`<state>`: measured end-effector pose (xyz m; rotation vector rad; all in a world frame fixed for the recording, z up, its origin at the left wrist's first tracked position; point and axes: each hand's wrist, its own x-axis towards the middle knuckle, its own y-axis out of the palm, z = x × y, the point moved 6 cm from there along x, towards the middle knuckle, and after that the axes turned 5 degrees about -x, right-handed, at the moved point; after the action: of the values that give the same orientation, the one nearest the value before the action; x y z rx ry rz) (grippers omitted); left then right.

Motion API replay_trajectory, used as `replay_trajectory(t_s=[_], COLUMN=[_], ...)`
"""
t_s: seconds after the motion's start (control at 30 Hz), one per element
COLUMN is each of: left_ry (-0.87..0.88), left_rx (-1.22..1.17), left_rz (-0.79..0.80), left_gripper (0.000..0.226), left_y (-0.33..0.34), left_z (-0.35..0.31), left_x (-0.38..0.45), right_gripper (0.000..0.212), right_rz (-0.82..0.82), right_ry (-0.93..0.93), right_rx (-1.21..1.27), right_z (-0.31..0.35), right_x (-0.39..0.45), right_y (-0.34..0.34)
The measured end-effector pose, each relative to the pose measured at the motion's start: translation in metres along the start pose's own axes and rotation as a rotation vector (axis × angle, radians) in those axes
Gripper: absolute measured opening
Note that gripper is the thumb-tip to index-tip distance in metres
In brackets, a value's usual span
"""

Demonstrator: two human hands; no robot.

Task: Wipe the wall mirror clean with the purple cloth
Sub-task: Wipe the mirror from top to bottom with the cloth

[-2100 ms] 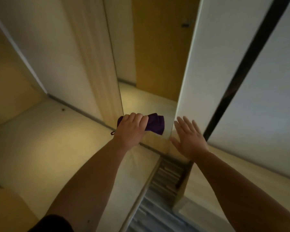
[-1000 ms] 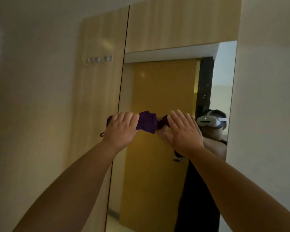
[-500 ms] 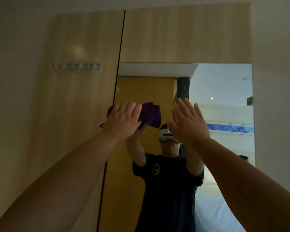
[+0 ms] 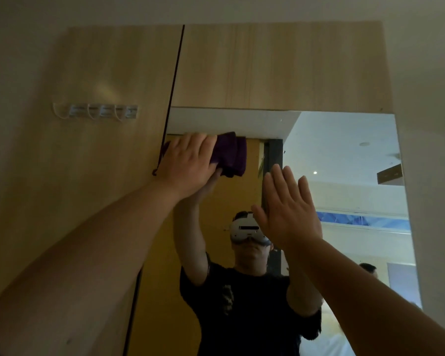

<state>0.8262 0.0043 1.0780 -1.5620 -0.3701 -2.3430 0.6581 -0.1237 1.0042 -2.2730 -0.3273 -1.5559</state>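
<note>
Cloth (image 4: 230,154) is sitting bunched at the mirror's (image 4: 344,160) upper left corner, centre-left of the frame, under the left hand (image 4: 188,163), which is pressing it against the glass with fingers flat over it. Right hand (image 4: 285,211) is hovering open and empty at centre — whether it is touching the glass, I cannot tell. If it is leaning there, the palm risks smearing fresh prints; a wadded cloth may also leave streaks.
</note>
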Motion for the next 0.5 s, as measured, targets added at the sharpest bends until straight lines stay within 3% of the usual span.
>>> replay_trajectory(t_s=[0.13, 0.3, 0.5], left_ry=[-0.04, -0.089, 0.013], left_rx=[0.002, -0.06, -0.149], left_rz=[0.056, 0.372, 0.265], left_gripper=[0.053, 0.066, 0.064], left_y=[-0.007, 0.029, 0.035], left_z=[0.022, 0.061, 0.049], left_x=[0.058, 0.077, 0.023], right_gripper=[0.079, 0.078, 0.076], right_rz=[-0.029, -0.065, -0.095], right_ry=[0.002, -0.007, -0.009], right_rx=[-0.007, -0.018, -0.015], right_z=[-0.001, -0.001, -0.002], right_x=[-0.001, -0.003, -0.005], right_y=[0.001, 0.003, 0.002])
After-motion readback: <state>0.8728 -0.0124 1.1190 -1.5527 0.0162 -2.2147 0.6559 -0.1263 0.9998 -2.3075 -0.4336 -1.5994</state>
